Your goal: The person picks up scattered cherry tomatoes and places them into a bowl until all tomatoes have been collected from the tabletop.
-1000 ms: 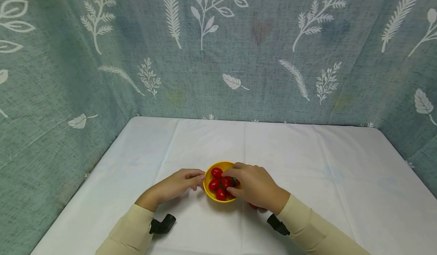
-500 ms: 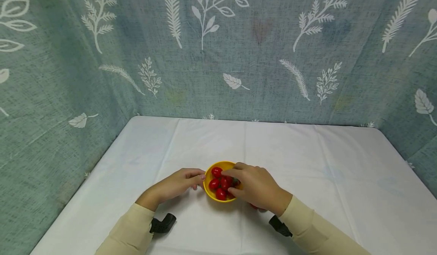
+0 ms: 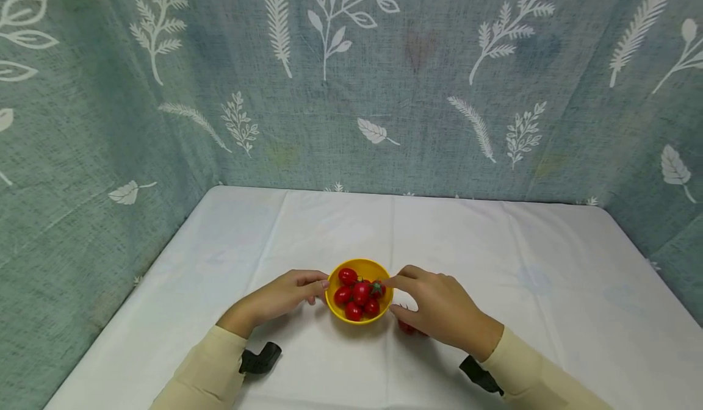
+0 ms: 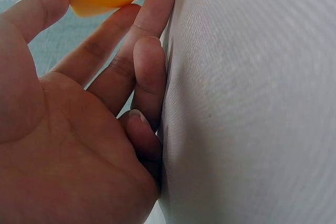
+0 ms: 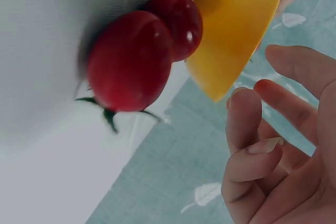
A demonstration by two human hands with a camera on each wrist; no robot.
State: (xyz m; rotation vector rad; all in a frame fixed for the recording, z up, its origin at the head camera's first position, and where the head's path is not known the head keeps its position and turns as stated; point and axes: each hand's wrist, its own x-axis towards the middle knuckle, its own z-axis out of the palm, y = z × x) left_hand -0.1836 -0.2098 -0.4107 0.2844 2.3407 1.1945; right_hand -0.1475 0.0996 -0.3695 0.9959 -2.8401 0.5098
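Observation:
A yellow bowl [image 3: 369,268] stands on the white-covered table with several red cherry tomatoes [image 3: 360,293] in it, one showing a green stem. My left hand [image 3: 280,300] rests beside the bowl, its thumb and fingers nearly straight and touching the outer wall. Just right of the rim is my right hand [image 3: 445,306], thumb and fingers apart and nothing between them. Beneath it, partly hidden in the head view, lie more cherry tomatoes [image 3: 407,327]. The right wrist view shows a larger tomato [image 5: 130,64] with green sepals and another tomato [image 5: 181,24] near the bowl.
A white cloth [image 3: 274,227] covers the table. Behind and at both sides hangs a green-grey curtain [image 3: 340,123] with white leaf prints. Black wrist mounts [image 3: 260,359] sit under both forearms.
My right hand has drawn back from over the bowl to the right, its fingers spread wider. Tomatoes it covered now show in the bowl. The left hand has stayed at the bowl.

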